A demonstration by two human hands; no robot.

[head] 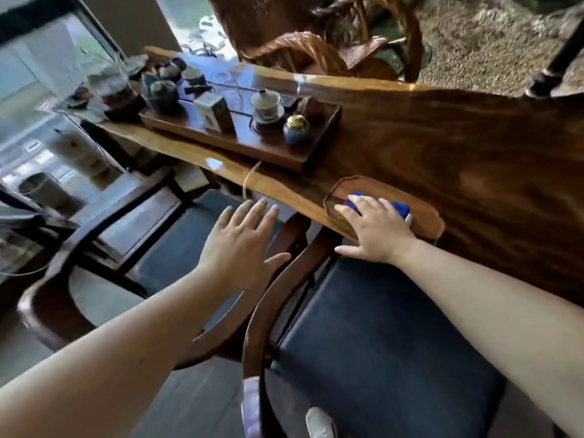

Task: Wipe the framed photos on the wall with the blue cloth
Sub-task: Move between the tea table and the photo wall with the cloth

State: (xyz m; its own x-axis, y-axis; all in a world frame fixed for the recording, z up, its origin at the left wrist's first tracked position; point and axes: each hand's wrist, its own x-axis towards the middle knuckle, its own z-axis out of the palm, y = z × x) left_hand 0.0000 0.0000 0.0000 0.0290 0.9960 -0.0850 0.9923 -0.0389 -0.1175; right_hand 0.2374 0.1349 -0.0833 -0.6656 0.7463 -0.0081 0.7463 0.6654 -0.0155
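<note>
The folded blue cloth (377,206) lies in a shallow wooden dish (423,218) at the near edge of a long polished wooden table (458,147). The right hand (374,229) rests on top of the cloth, fingers draped over it; whether they grip it cannot be told. The left hand (243,245) hovers palm-down, fingers spread, above a dark-cushioned chair (379,330). Farther along the table, a tea tray (268,150) carries a lidded cup (266,105), a small box (215,112) and a blue jar (296,130).
</note>
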